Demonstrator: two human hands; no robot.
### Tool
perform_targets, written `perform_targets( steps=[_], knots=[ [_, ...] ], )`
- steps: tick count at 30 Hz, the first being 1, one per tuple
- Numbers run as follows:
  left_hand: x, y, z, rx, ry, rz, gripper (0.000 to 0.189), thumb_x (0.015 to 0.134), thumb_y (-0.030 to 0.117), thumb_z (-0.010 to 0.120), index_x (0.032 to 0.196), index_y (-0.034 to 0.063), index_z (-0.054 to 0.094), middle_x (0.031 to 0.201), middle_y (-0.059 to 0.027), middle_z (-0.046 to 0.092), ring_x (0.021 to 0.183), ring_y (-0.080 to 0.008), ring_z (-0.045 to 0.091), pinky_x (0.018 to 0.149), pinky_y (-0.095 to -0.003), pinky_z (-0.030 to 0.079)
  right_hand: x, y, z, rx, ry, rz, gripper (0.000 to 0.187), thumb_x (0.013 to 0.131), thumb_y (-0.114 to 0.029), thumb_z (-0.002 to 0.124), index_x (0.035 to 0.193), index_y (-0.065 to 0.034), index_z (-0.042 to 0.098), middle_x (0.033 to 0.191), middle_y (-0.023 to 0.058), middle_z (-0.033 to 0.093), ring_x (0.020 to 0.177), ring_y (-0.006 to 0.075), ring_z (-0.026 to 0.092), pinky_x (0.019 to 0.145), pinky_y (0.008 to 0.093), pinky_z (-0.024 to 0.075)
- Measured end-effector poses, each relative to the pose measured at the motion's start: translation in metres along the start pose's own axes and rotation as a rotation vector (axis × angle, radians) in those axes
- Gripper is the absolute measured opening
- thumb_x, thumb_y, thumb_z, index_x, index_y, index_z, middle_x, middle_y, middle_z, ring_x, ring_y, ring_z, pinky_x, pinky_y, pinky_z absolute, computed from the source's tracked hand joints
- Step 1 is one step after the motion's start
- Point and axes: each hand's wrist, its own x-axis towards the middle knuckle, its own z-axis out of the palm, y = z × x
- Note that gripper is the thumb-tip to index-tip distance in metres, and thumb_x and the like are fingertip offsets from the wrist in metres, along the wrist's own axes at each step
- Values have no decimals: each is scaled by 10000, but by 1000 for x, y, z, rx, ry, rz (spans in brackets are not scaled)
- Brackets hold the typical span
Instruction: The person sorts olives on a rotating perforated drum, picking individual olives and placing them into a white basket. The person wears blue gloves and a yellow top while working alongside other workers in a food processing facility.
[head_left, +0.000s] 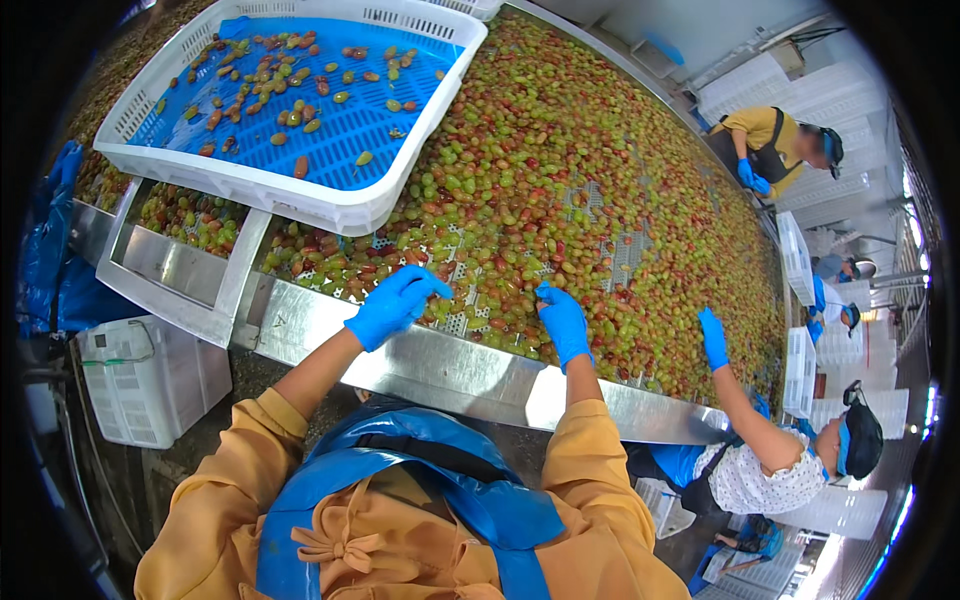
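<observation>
My left hand (396, 306), in a blue glove, hovers by the near metal rim (450, 375) of a sorting table, its fingers reaching toward the grapes. My right hand (564, 322), also gloved in blue, is at the near edge of the loose red and green grapes (517, 180). Its fingers are curled, and I cannot see whether a grape is between them. The fingertips of the left hand are partly hidden too. Under the grapes, bare patches of a perforated metal surface (626, 259) show through.
A white plastic crate (330, 206) with a blue inside, holding scattered grapes, rests over a metal frame (244, 262) at upper left. A co-worker's gloved hand (713, 339) reaches over the grapes at right. Another person (765, 146) stands across the table. A white crate (154, 379) stands lower left.
</observation>
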Motion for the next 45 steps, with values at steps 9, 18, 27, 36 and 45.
perform_targets(
  steps=[9, 18, 27, 36, 45],
  knots=[
    [-45, -50, -42, -40, 71, -78, 347, 924, 351, 482, 770, 50, 562, 659, -40, 616, 473, -74, 417, 444, -216, 358, -12, 8, -21, 183, 203, 74, 364, 828, -86, 497, 1166, -138, 621, 987, 105, 625, 665, 141, 493, 570, 317, 417],
    [-118, -50, -32, -394, 390, 4, 379, 940, 273, 480, 1189, -6, 535, 771, -34, 559, 607, -93, 505, 565, -206, 431, 4, -28, -4, -351, -29, 55, 275, 897, -223, 493, 1136, -140, 600, 1185, 166, 548, 1052, 369, 526, 895, 453, 428],
    [-137, -55, 45, -366, 421, -35, 341, 945, 247, 420, 1098, -26, 558, 672, 6, 523, 405, -40, 325, 357, -178, 278, 9, 17, -10, 93, 29, -154, 255, 794, -55, 544, 1001, -136, 668, 1172, 139, 579, 809, 261, 610, 684, 401, 484],
    [-88, -40, 102, -387, 326, -95, 392, 898, 149, 467, 1232, -54, 492, 846, -81, 618, 615, -121, 552, 652, -255, 495, -2, 10, 12, 1025, -191, -18, 179, 822, -31, 619, 996, 6, 595, 993, 130, 643, 745, 156, 630, 578, 282, 523],
    [24, -26, 92, -384, 27, -116, 578, 870, 315, 599, 1364, 120, 371, 923, -26, 554, 696, -81, 543, 633, -233, 492, -32, -57, 15, 932, -266, -216, 173, 849, -42, 594, 1020, -13, 594, 1043, 89, 611, 784, 151, 615, 597, 264, 537]
  ],
)
